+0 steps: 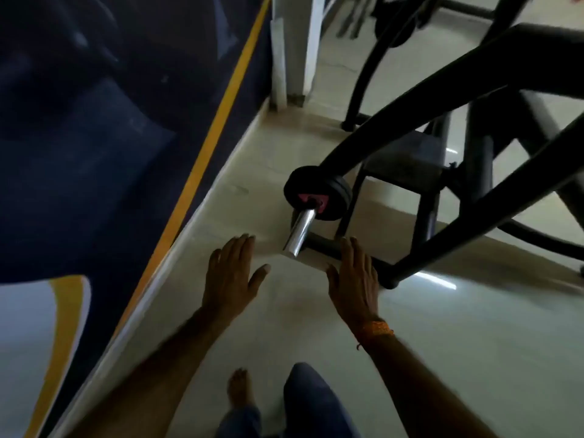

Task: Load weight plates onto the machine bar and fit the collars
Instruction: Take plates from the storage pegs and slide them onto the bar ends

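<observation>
A shiny steel machine bar (pixel 301 231) sticks out toward me from the black machine. Black weight plates (pixel 335 192) sit on it, with a pink piece (pixel 316 200) against the outer plate where the bar passes through. My left hand (pixel 232 275) is spread flat just below and left of the bar's free end, holding nothing. My right hand (pixel 355 279) is spread flat to the right of the bar's end, also empty, with an orange thread at the wrist. Neither hand touches the bar.
The black machine frame (pixel 442 99) slants across the right side, its base foot (pixel 390 281) near my right hand. A dark blue wall with a yellow stripe (pixel 202 162) runs along the left. My bare foot (pixel 239 388) and knee (pixel 313 396) are below on the pale floor.
</observation>
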`<state>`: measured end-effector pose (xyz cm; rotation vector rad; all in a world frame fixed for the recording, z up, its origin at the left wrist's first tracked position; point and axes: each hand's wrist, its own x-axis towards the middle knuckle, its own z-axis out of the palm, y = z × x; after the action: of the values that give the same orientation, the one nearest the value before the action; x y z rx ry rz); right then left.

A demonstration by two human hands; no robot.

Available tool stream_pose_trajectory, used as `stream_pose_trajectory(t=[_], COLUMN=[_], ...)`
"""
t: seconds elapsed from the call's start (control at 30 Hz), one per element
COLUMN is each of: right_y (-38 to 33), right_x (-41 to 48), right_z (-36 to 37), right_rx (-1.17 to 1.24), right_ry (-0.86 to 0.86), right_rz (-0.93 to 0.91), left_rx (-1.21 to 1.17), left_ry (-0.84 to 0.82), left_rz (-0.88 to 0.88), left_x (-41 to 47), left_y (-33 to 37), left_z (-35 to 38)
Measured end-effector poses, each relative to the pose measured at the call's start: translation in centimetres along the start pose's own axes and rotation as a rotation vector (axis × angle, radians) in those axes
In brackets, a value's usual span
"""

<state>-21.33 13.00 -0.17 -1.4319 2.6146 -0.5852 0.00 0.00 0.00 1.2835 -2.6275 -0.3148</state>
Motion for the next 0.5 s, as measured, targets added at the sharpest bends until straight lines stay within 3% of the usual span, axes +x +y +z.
stream_pose_trajectory(t=[0.2,0.5], right_y=[1.7,6.2], right_x=[8.4,20.4], right_z=[2.3,8.9], right_rx=[0.062,0.117], right_ry=[-0.009,-0.013], right_rz=[0.175,0.186], left_rx=[0.016,-0.188], left_ry=[-0.091,-0.106], left_rz=[0.077,0.181], left_x=[10.8,24.9], left_y=[-2.5,-1.4], left_z=[2.3,10.0])
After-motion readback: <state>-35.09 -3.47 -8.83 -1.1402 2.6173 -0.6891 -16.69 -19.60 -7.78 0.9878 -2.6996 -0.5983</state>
